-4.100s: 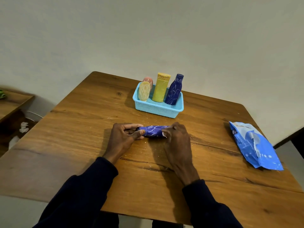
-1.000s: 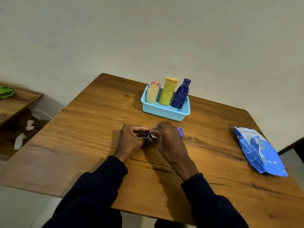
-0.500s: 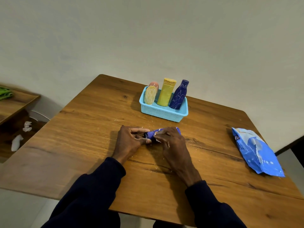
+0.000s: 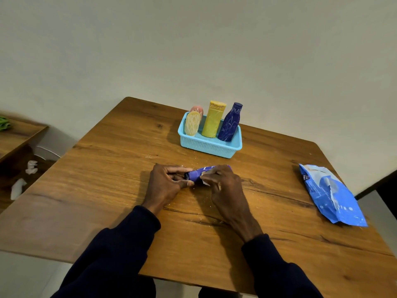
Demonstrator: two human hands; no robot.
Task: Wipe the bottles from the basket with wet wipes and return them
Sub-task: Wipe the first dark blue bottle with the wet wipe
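On the wooden table (image 4: pixel 107 168), a blue bottle (image 4: pixel 194 174) lies on its side near the middle, between both hands. The left hand (image 4: pixel 166 183) pinches its left end between thumb and fingers. The right hand (image 4: pixel 223 186) curls over its right half and presses a white wet wipe (image 4: pixel 205 179) against it, hiding that end.

At 12 o'clock from the hands, well apart, stands a light blue basket (image 4: pixel 206 147). It holds four upright bottles: a cream bottle (image 4: pixel 192 123) at the left, a pink bottle (image 4: pixel 197 109) behind it, a yellow bottle (image 4: pixel 213 121) in the middle and a second blue bottle (image 4: pixel 229 123) at the right. Nothing lies between the hands and the basket.

At 3 o'clock, near the table's edge, lies a blue wipes pack (image 4: pixel 330 194). At 9 to 10 o'clock, off the table, stands a wooden shelf (image 4: pixel 15 134) with a green thing (image 4: pixel 4 123) on it, and white scraps (image 4: pixel 32 167) lie below.

The bottles show pale scribbled lines. The pack bears a dark patch with lettering too small to read.
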